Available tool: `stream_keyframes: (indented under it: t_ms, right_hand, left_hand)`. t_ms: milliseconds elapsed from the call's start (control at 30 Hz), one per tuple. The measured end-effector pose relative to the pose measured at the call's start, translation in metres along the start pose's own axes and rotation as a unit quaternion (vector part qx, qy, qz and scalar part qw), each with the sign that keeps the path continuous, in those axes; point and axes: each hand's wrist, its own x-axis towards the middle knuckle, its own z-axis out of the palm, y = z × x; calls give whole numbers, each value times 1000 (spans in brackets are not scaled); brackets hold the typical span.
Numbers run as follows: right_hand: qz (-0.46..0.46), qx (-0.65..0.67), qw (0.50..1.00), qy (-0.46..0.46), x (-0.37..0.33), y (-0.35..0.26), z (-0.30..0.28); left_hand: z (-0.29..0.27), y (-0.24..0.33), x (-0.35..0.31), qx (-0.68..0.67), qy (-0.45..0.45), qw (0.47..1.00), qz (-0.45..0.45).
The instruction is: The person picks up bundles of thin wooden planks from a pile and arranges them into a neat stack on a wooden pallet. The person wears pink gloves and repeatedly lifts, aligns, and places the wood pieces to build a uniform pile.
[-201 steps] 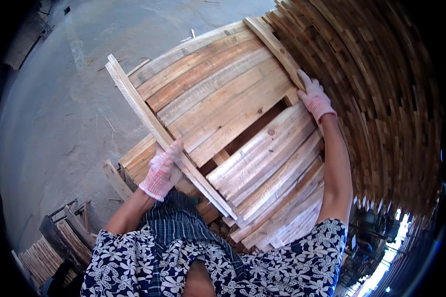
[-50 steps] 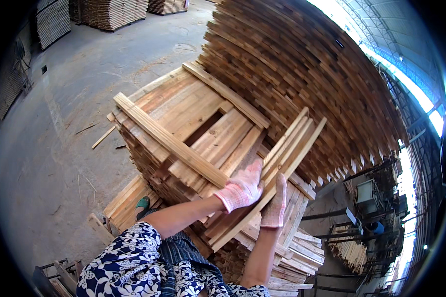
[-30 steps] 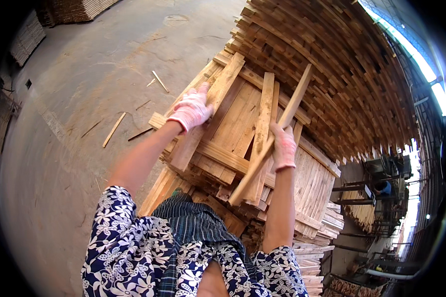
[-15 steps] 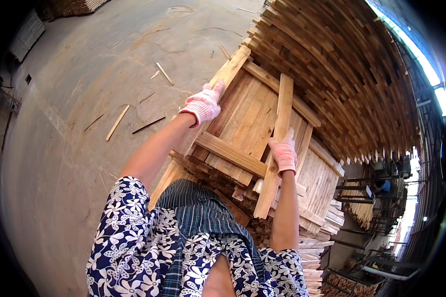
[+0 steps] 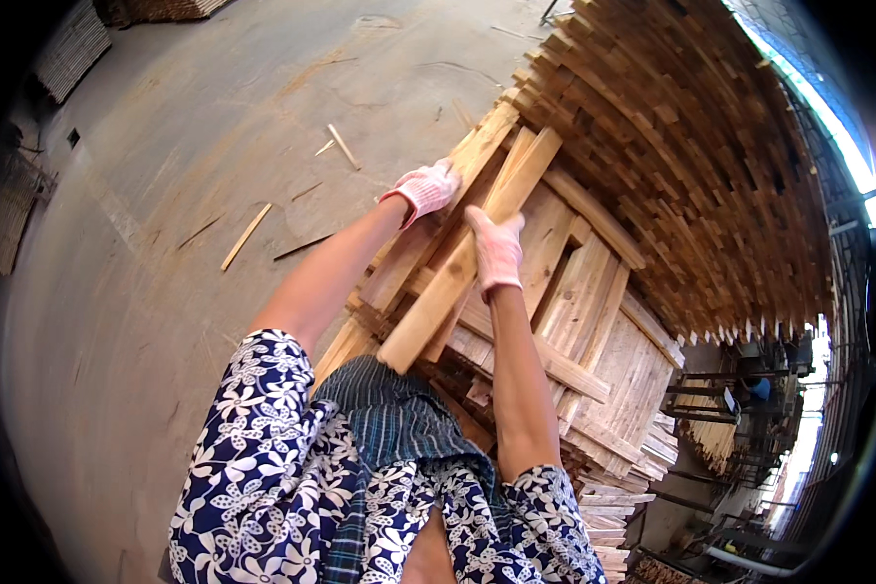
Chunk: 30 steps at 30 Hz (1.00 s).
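Observation:
Both my hands wear pale pink knit gloves. My left hand (image 5: 426, 192) is closed on the edge of a light wooden plank (image 5: 487, 143) along the left side of the stack. My right hand (image 5: 497, 250) grips another plank (image 5: 436, 300) about its middle, thumb over its upper face. This plank slants from the stack's far edge down toward my waist, with a second board partly hidden under it. Beneath lie flat boards (image 5: 552, 229) in a layer, with a crosspiece (image 5: 574, 372) over them at the near side.
A tall stack of timber ends (image 5: 691, 165) rises just beyond the boards. Thin wood offcuts (image 5: 246, 237) lie on the concrete floor (image 5: 165, 321) at the left. More stacked boards (image 5: 613, 516) stand at lower right, and a person in blue (image 5: 757, 387) is far off at the right.
My right hand has brought its plank leftward across the stack, close to my left hand. Boards underneath have shifted, and a gap shows between them. My left hand stays on the left-side plank.

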Motion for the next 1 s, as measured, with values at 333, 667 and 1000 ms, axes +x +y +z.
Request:
stream_keyframes:
  t_ms: [333, 667, 1000]
  right_hand:
    - [87, 27, 987, -130, 20, -1, 27]
    - [-122, 63, 989, 53, -28, 32, -146]
    - [244, 99, 960, 90, -44, 299, -357]
  left_hand:
    - [-10, 26, -27, -165, 9, 985, -44]
    - [19, -27, -7, -59, 204, 974, 77]
    - [-9, -2, -14, -53, 108, 993, 12]
